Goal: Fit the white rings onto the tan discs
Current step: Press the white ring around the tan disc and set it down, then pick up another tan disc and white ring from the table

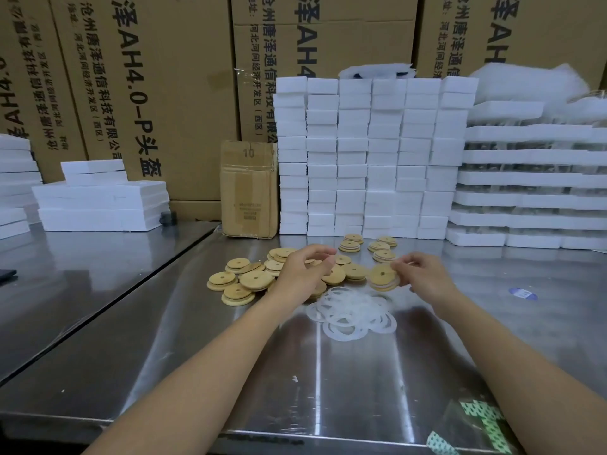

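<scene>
The right hand (423, 274) pinches a tan disc (382, 276) by its edge, just behind the heap of white rings (351, 311) on the table (295, 389). The left hand (305, 270) hovers with curled fingers behind the rings, over the loose discs (243, 279); I cannot tell whether it holds anything. Farther behind the rings lie small stacks of discs (379, 247).

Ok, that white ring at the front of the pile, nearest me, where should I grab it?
Pinch the front ring by its thin band at the near arc, coming from your side. It lies flat on the steel table, and its far arc overlaps the other rings, so the near arc likely offers the freest grip.
</scene>
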Motion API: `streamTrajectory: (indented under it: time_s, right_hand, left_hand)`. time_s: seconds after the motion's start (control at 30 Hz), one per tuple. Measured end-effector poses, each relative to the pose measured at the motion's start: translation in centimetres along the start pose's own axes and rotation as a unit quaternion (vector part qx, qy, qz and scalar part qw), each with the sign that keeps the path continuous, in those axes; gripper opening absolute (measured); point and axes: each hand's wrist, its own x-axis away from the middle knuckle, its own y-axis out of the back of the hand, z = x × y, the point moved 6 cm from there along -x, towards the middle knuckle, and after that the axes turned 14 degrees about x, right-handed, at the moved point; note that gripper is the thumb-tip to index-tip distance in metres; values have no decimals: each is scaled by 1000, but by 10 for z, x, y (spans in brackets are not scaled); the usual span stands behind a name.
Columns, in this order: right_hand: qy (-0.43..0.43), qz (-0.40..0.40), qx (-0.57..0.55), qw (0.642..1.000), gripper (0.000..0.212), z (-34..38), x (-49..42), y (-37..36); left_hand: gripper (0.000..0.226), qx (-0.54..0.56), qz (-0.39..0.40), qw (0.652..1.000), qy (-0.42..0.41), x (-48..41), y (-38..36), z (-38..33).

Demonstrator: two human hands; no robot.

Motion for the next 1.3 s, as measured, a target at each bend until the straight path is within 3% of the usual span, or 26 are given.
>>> streamTrajectory:
  time_s: [0.1,0.3,0.47,0.6,0.73,0.93,1.2,1.3]
  right_hand:
    - [-50,-69,96,992,16,-29,-10,21]
    - [-107,-61,300,946,14,-60,-8,39]
    - [-77,-66,292,951,6,-50,-12,31]
    - [-12,21,272,962,36,-43,-12,11]
    - [-5,27,271,962,37,-43,-10,7]
    - [28,34,257,965,10,-32,-10,2]
    - [116,135,241,954,5,-6,6,-25]
    - [122,140,228,956,4,-4,7,-24]
  left_hand:
    - [13,-6,-12,1000,6,-1,4,2]
    - [13,-38,-19,999,16,-1,5,4]
    - [18,-48,-40,998,6,-4,9,4]
    - [25,-143,-63,987,-40,-5,15,0]
    - [17,-330,-71,939,-71,-3,23,-1]
    - [52,-504,-13,863,26,-7,41,22]
    - [44,-525,-29,851,6,-11,51,26]
    - [46,-522,-28,853,-1,-11,53,25]
